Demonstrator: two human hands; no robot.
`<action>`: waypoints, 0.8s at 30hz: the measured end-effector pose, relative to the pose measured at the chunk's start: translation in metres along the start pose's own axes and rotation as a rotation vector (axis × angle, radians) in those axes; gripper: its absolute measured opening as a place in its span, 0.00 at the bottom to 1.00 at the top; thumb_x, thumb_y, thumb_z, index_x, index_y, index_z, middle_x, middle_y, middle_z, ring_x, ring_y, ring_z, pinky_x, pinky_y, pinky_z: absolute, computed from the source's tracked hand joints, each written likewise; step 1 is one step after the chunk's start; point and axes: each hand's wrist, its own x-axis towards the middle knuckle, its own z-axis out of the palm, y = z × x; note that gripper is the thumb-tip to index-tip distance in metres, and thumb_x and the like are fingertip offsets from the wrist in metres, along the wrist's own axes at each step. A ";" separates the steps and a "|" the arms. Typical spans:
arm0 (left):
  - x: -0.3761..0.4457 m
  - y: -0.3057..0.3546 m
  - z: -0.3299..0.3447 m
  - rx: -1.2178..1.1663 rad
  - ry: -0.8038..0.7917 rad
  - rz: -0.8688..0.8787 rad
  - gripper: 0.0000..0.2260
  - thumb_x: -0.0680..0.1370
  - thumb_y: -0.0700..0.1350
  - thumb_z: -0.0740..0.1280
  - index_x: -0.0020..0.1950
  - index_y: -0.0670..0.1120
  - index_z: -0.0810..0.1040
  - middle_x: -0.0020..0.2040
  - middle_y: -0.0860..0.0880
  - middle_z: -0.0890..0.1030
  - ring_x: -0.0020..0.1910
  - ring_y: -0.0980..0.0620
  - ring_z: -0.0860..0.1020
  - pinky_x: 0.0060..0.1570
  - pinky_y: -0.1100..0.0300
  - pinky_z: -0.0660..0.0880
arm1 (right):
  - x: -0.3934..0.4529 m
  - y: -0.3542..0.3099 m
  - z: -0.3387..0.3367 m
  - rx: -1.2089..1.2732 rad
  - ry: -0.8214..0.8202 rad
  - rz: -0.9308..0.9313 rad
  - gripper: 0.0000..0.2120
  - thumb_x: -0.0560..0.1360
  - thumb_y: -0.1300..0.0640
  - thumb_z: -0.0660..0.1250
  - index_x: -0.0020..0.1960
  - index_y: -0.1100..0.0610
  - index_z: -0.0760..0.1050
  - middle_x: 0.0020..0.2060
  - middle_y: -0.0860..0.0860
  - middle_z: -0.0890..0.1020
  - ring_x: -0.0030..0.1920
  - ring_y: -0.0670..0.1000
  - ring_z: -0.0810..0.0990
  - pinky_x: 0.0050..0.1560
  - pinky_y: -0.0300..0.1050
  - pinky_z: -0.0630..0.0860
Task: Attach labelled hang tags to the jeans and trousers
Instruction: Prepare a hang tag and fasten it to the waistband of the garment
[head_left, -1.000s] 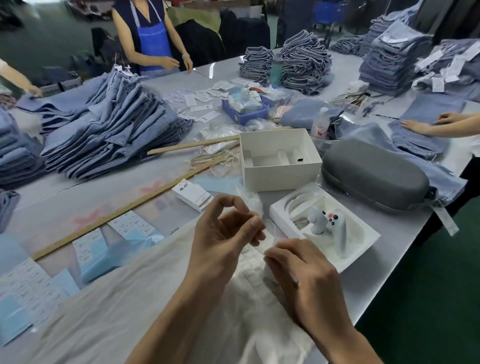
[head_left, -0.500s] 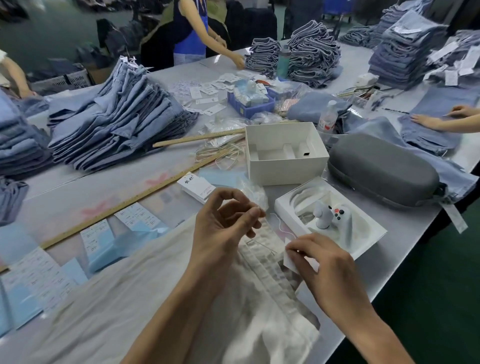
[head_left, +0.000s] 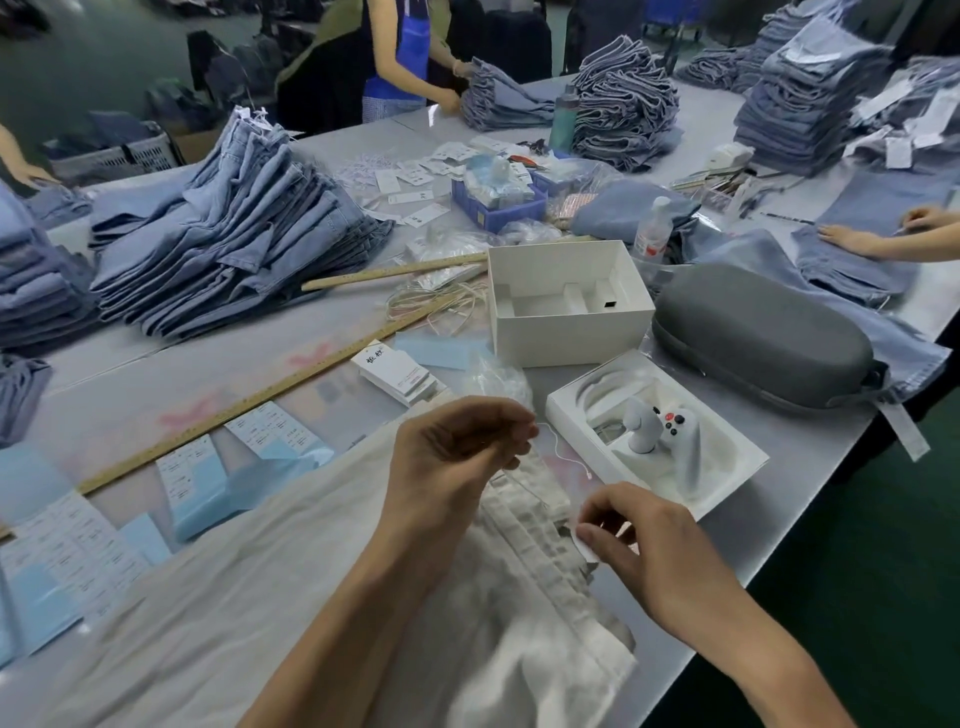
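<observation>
**White trousers under the hands, tag string not yet fastened**

Nearest the person, a pair of white trousers (head_left: 291, 613) lies spread across the table (head_left: 810, 467), its waistband (head_left: 540, 535) turned up between the two hands. The right hand (head_left: 649, 551) pinches a small white tag (head_left: 584, 545) just beside the waistband's edge. Just beyond the waistband, the left hand (head_left: 457, 441) has its fingers curled together, pinching the upper end of a thin string (head_left: 558, 447) that hangs loose in a curve toward the tag. The string appears to run free of the cloth, so this pair is judged still untagged: the threading and closing remain to be done.

The trousers look soft, pale and rumpled, with the waistband's inner face showing a stitched or ribbed pattern.

Beyond the trousers lie a small stack of tags (head_left: 400, 376), sheets of printed labels (head_left: 270, 431) and a long wooden ruler (head_left: 260, 400). Farther again stand piles of folded jeans (head_left: 228, 244), some with tags showing at their tops; whether all are finished cannot be told.
</observation>
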 end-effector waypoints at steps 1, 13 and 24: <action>0.000 0.000 0.001 0.034 -0.012 -0.004 0.11 0.74 0.29 0.72 0.47 0.44 0.87 0.43 0.42 0.87 0.42 0.50 0.84 0.41 0.62 0.78 | -0.001 -0.001 -0.001 0.005 0.017 0.000 0.09 0.77 0.55 0.72 0.42 0.42 0.76 0.42 0.36 0.80 0.44 0.43 0.80 0.43 0.38 0.76; -0.007 -0.002 0.015 0.510 -0.240 0.102 0.14 0.77 0.38 0.74 0.51 0.55 0.75 0.42 0.53 0.84 0.41 0.52 0.82 0.42 0.66 0.76 | -0.010 -0.033 -0.023 0.717 0.203 0.067 0.09 0.69 0.53 0.73 0.48 0.45 0.86 0.42 0.50 0.87 0.42 0.46 0.85 0.45 0.33 0.79; -0.008 0.000 0.016 0.585 -0.287 0.146 0.16 0.77 0.38 0.74 0.53 0.55 0.72 0.42 0.54 0.84 0.38 0.56 0.81 0.40 0.69 0.74 | -0.008 -0.048 -0.013 0.837 0.252 0.134 0.07 0.68 0.58 0.75 0.46 0.51 0.86 0.40 0.54 0.86 0.39 0.46 0.83 0.43 0.35 0.80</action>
